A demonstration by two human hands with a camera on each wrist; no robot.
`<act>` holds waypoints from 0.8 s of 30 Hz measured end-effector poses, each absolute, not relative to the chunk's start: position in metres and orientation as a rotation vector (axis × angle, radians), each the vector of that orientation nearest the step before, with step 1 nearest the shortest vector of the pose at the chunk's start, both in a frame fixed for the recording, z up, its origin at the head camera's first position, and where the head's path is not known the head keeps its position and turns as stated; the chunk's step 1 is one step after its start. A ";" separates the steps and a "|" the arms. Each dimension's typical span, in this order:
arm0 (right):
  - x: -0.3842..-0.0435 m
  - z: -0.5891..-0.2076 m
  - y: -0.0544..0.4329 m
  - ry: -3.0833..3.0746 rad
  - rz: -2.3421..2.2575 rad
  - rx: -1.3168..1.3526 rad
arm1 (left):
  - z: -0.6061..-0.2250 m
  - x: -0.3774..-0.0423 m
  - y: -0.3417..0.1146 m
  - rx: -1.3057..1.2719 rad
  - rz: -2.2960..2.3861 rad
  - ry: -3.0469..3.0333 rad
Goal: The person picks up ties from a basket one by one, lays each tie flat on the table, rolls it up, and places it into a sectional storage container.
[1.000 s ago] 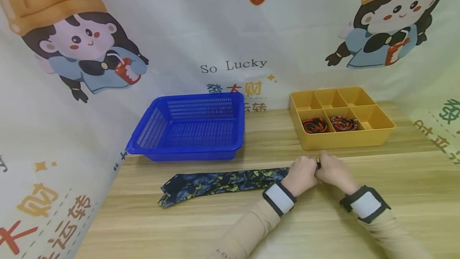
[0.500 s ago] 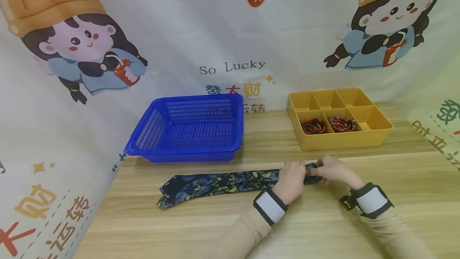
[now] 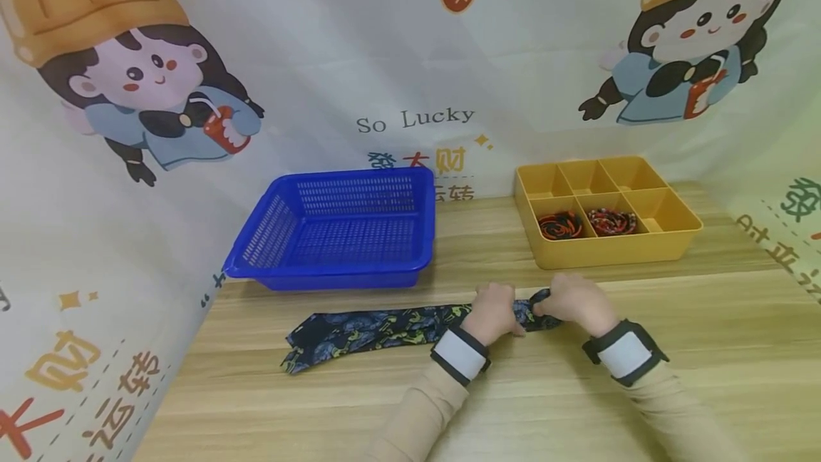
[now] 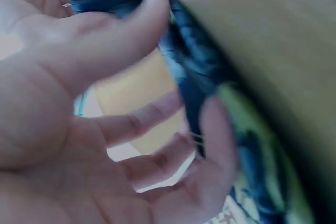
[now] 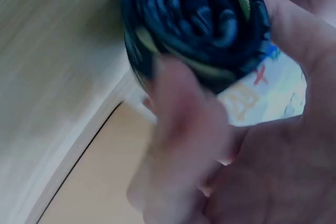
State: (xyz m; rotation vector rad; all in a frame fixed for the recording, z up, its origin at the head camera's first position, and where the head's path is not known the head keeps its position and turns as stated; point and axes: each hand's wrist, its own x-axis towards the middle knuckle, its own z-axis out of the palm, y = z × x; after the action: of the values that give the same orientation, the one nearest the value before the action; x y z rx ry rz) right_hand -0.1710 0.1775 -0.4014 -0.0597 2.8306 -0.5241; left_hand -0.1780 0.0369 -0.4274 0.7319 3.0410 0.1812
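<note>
A dark blue necktie (image 3: 385, 326) with a yellow-green and grey-blue pattern lies lengthwise on the table, its wide end to the left. Its right end is wound into a coil (image 5: 194, 30). My right hand (image 3: 580, 303) holds that coil between thumb and fingers. Farther left, my left hand (image 3: 492, 314) grips the flat part of the tie from above, thumb on one edge and fingers at the other. In the left wrist view the tie (image 4: 252, 145) runs along the fingertips, blurred. The palms hide part of the cloth in the head view.
Behind the tie on the left stands a blue perforated basket (image 3: 359, 278). A yellow divided box (image 3: 616, 252) sits at the back right; two front compartments hold a rolled orange-and-black tie (image 3: 561, 225) and a rolled red patterned tie (image 3: 612, 221). A printed cloth (image 3: 308, 55) hangs behind.
Both hands have moved left along the tie. The coiled end has travelled left with the right hand, and the flat length has become shorter. Basket and box have stayed put.
</note>
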 end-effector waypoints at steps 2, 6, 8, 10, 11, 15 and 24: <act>-0.171 -0.402 0.170 2.868 -0.448 -0.040 | -0.426 -0.179 0.038 0.836 0.232 3.033; -0.170 -0.404 0.163 2.921 -0.415 -0.032 | -0.426 -0.178 0.042 0.965 0.506 2.993; -0.170 -0.405 0.167 2.920 -0.448 -0.091 | -0.426 -0.177 0.044 0.939 0.664 2.950; -0.171 -0.405 0.174 2.880 -0.530 -0.200 | -0.427 -0.176 0.046 0.873 0.736 2.924; -0.172 -0.405 0.178 2.838 -0.590 -0.259 | -0.427 -0.176 0.046 0.851 0.750 2.921; -0.177 -0.401 0.193 2.624 -0.837 -0.371 | -0.428 -0.176 0.045 0.822 0.749 2.953; -0.182 -0.411 0.188 2.608 -0.956 -0.232 | -0.425 -0.157 0.056 0.590 0.163 3.205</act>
State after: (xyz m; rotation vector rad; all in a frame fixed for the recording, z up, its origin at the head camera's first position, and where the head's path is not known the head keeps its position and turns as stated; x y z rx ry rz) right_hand -0.1822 0.1877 -0.4115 -0.2319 2.6078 -0.9560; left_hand -0.1572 0.0563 -0.4247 0.5900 3.2048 0.1633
